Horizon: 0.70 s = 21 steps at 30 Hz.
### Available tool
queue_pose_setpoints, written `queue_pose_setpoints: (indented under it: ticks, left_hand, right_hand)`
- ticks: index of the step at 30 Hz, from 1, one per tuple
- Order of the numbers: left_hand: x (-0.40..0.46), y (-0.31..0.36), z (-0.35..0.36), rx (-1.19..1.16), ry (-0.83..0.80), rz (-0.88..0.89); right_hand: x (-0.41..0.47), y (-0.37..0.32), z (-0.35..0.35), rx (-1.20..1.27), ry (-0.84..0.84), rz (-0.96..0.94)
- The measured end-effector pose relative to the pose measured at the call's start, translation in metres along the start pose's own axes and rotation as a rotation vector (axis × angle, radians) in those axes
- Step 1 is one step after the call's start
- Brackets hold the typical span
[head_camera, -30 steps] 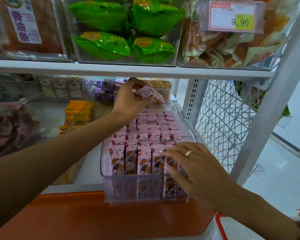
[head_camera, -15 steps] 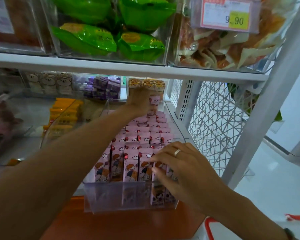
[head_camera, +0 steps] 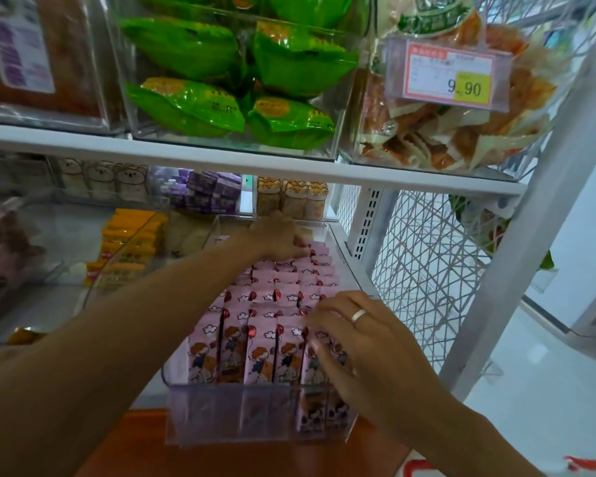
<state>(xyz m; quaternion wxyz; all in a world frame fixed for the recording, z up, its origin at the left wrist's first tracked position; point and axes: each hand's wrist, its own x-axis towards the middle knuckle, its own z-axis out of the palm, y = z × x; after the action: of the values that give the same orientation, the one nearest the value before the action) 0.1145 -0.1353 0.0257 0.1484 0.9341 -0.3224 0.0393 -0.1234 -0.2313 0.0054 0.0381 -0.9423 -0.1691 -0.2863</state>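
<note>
Glossy pink cartoon-print packets [head_camera: 272, 301], upright rows in clear rigid bin [head_camera: 221, 418], frame centre. Right hand [head_camera: 369, 346] rests flat, released; left hand [head_camera: 277, 235]: grasp cannot be told.

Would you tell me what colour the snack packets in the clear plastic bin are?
Pink snack packets, cartoon-printed; head view.

I am stretching my bare left arm [head_camera: 135, 339] far forward, with my left hand [head_camera: 279, 235] facing palm down and its fingers bending downward. My right hand [head_camera: 369, 346], wearing a plain silver ring [head_camera: 358, 315], is lying nearer to me, palm down, fingers spread almost straight.
</note>
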Motion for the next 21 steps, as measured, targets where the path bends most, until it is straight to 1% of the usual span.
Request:
queue_pose_setpoints:
  ticks: [1,2,4,6,8,10,13,16,18,20,21]
  left_hand:
    - [-0.003,0.003,-0.002,-0.021,-0.019,-0.002]
    - [-0.003,0.005,-0.002,-0.038,0.001,0.017]
    - [-0.003,0.007,0.001,-0.077,0.081,0.039]
    - [-0.008,0.01,0.0,-0.169,0.177,0.034]
    - [-0.014,0.012,-0.006,-0.331,0.294,0.021]
    - [-0.024,0.016,-0.016,-0.531,0.362,-0.06]
    - [-0.044,0.022,-0.033,-0.765,0.464,-0.135]
    - [-0.078,0.027,-0.047,-0.986,0.611,-0.222]
    - [-0.108,0.031,-0.054,-1.094,0.677,-0.249]
    - [-0.138,0.036,-0.059,-1.125,0.717,-0.196]
    - [-0.152,0.041,-0.06,-1.131,0.72,-0.155]
  right_hand:
    - [0.001,-0.001,-0.001,-0.035,0.004,0.011]
    - [0.002,-0.003,-0.001,-0.074,-0.007,0.018]
    - [0.003,-0.007,-0.003,-0.122,-0.067,0.03]
    - [0.003,-0.009,-0.003,-0.123,-0.091,0.033]
    - [0.003,-0.01,-0.004,-0.127,-0.106,0.048]
    - [0.002,-0.008,-0.003,-0.136,-0.11,0.059]
    - [0.003,-0.007,-0.002,-0.112,-0.15,0.076]
    - [0.006,-0.004,-0.002,-0.061,-0.183,0.08]
    - [0.009,-0.007,-0.006,0.03,-0.116,0.117]
    - [0.019,-0.015,-0.012,0.207,0.006,0.203]
    - [0.025,-0.022,-0.014,0.31,0.041,0.238]
